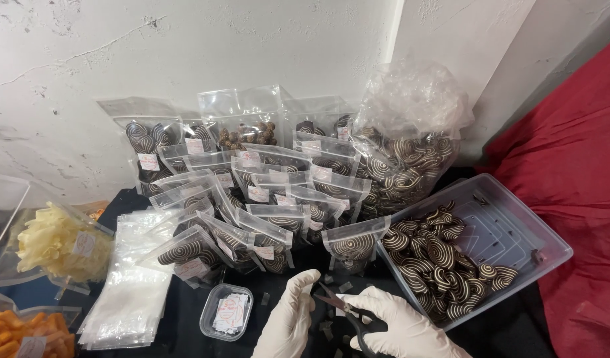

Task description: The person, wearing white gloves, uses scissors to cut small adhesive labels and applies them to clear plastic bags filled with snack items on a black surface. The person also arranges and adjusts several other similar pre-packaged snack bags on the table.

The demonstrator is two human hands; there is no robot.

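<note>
Both my hands wear white gloves at the bottom middle of the head view. My right hand (401,326) grips dark scissors (341,307) by the handles, blades pointing up and left. My left hand (288,318) sits just left of the blades, fingers curled toward them; whether it pinches something small I cannot tell. Small cut scraps (328,328) lie on the black cloth between the hands. Just beyond stands a filled clear pouch (353,244) of brown-and-white swirl cookies.
A clear plastic tub (517,225) holding loose swirl cookies sits at right, a big clear bag (411,142) of them behind. Several filled pouches (252,199) lean by the wall. Empty pouches (129,292), a small label tub (227,311), yellow chips (60,242) are at left. Red cloth (577,166) is far right.
</note>
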